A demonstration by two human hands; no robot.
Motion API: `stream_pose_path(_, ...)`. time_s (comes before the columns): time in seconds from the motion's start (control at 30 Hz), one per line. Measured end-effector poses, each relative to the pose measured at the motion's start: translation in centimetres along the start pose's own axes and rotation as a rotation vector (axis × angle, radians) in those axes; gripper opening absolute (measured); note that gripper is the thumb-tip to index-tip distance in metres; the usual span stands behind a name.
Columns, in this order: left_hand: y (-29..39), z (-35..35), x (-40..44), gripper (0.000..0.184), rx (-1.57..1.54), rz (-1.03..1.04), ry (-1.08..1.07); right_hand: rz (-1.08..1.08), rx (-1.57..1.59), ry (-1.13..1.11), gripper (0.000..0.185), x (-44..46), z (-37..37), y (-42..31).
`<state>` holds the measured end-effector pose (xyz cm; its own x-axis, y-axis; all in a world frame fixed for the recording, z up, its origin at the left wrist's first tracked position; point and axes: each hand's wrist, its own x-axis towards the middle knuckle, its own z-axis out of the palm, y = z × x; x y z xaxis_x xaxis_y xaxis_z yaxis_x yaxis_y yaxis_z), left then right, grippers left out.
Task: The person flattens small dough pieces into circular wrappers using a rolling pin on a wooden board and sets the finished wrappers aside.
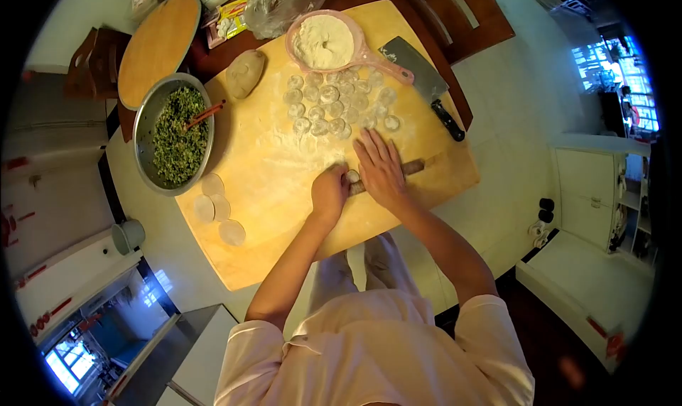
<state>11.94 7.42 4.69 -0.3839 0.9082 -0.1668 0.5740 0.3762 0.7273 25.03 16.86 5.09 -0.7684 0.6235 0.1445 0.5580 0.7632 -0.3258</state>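
Observation:
My left hand (330,193) is closed at the edge of a small dough round (353,176) on the wooden board (277,214). Under my right hand (380,168) lies a short wooden rolling pin (413,166); the palm presses on it and the fingers stretch forward over the board. The pin's near end touches or nearly touches the dough round. Beyond both hands sit several floured dough pieces (329,94). Several thin rolled wrappers (231,232) lie at the board's left edge, some overlapping.
A steel bowl of chopped green filling (175,139) with red chopsticks (204,115) stands at the left. Nearby is a dough lump (245,73). A pink pan of flour (323,42) and a cleaver (419,71) occupy the far side. Plastic bags (280,4) lie behind the board.

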Motion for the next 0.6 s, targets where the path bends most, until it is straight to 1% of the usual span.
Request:
stream_pose_path(0.1, -0.3, -0.4, 1.5, 0.008, 0.069, 0.078, -0.027, 0.015, -0.030, 0.010, 0.048, 2.9, 0.3, -0.1)
stream_pose_path(0.17, -0.8, 0.0, 2.3, 0.005, 0.132, 0.131, -0.051, 0.042, -0.043, 0.000, 0.048, 2.2, 0.3, -0.5)
stream_pose_path(0.2, -1.4, 0.1, 2.3, 0.005, 0.068, 0.149, -0.024, 0.059, -0.051, -0.007, 0.048, 0.9, 0.3, -0.8)
stream_pose_path(0.23, -1.4, -0.4, 2.1, 0.005, 0.014, 0.083, -0.008, 0.074, -0.060, -0.012, 0.048, -0.4, 0.4, -1.1)
stream_pose_path(0.27, -1.6, -0.8, 1.8, 0.005, -0.043, 0.014, 0.003, 0.046, -0.093, -0.043, 0.048, -2.2, 0.3, -1.2)
stream_pose_path(0.3, -1.4, -0.9, 1.4, 0.006, -0.101, -0.061, 0.008, 0.067, -0.093, -0.036, 0.049, -2.2, 0.5, -1.2)
stream_pose_path(0.37, -1.2, -0.8, 1.4, 0.006, -0.014, -0.050, -0.047, 0.109, -0.084, -0.026, 0.052, -2.1, 1.2, -1.5)
stream_pose_path(0.43, -1.0, -0.9, 1.8, 0.007, 0.084, -0.040, -0.102, 0.114, -0.048, -0.036, 0.052, 1.1, 0.6, -1.7)
stream_pose_path(0.47, -1.2, -0.4, 2.1, 0.007, 0.125, 0.020, -0.082, 0.105, -0.046, -0.021, 0.051, 2.4, 0.9, -1.6)
stream_pose_path(0.53, -2.1, 0.9, 2.8, 0.006, 0.112, 0.064, -0.035, 0.105, -0.028, 0.002, 0.052, 3.4, 1.4, -1.3)
stream_pose_path(0.57, -2.6, 1.2, 3.0, 0.005, 0.107, 0.092, -0.010, 0.098, -0.036, 0.001, 0.051, 2.7, 1.3, -1.5)
stream_pose_path(0.6, -2.5, 0.8, 2.7, 0.004, 0.064, 0.075, 0.009, 0.090, -0.045, 0.002, 0.050, 1.4, 1.0, -1.7)
